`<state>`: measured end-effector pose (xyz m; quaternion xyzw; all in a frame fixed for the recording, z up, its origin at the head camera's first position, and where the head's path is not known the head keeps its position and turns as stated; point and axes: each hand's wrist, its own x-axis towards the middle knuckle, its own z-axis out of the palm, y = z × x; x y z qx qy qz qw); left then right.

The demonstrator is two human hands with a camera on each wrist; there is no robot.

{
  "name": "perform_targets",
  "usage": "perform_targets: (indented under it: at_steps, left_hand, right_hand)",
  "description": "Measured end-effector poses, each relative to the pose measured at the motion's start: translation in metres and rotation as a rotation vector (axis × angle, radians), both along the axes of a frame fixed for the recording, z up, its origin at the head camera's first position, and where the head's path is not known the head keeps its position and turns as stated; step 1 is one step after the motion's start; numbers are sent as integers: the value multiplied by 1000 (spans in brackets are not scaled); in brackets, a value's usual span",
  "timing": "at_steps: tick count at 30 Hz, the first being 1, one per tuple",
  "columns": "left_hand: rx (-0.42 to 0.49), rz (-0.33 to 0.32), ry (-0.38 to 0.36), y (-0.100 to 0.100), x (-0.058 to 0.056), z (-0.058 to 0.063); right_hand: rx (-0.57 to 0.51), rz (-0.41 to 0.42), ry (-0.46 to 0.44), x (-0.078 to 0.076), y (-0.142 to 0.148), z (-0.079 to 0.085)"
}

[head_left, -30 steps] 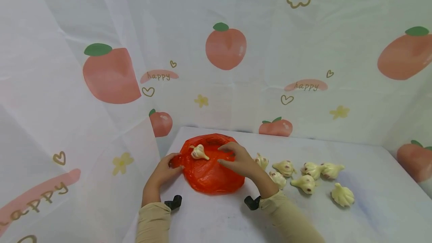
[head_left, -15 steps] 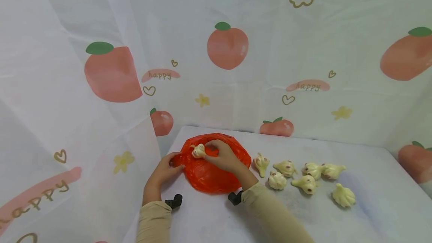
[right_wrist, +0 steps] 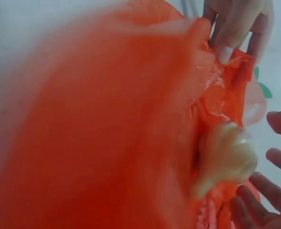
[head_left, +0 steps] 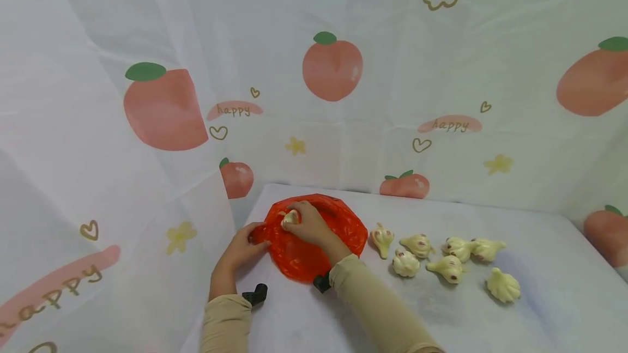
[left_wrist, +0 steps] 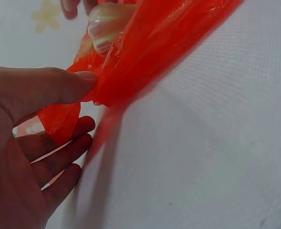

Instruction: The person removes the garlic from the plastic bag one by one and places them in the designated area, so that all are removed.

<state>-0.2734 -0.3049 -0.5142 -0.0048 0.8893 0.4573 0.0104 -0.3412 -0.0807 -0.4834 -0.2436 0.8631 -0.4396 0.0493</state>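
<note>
A red plastic bag (head_left: 296, 263) lies spread on the table, its mouth toward me. My left hand (head_left: 241, 247) pinches the bag's left edge between thumb and fingers, as the left wrist view shows with the thumb (left_wrist: 78, 86) on the film. A pale garlic bulb (right_wrist: 231, 152) rests in the folds near that edge. Above the bag, my right hand (head_left: 311, 229) reaches over to the bulb. In the right wrist view its fingers (right_wrist: 269, 191) are spread right beside the bulb, with the thumb apart from it; contact of the fingertips is hard to tell.
Several more garlic bulbs (head_left: 446, 269) lie loose on the white table (head_left: 392, 320) to the right of the bag. A white cloth (head_left: 353, 146) with printed fruit hangs behind the table and along the left side.
My right hand has moved left across the bag, from apart from the garlic bulb to over it. The left hand keeps its grip on the bag's edge. The bulb stays about where it was.
</note>
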Motion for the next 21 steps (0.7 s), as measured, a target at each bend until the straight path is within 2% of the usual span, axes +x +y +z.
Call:
perform_targets:
  at_steps: [8, 16, 21]
  left_hand:
    - [-5, 9, 6, 1, 1, 0]
    - [-5, 14, -2, 1, 1, 2]
    - [-5, 12, -1, 1, 2, 2]
  right_hand:
    - [100, -1, -50, -2, -7, -7]
    - [78, -11, -26, 0, -3, -3]
    - [54, -24, 0, 0, 9, 8]
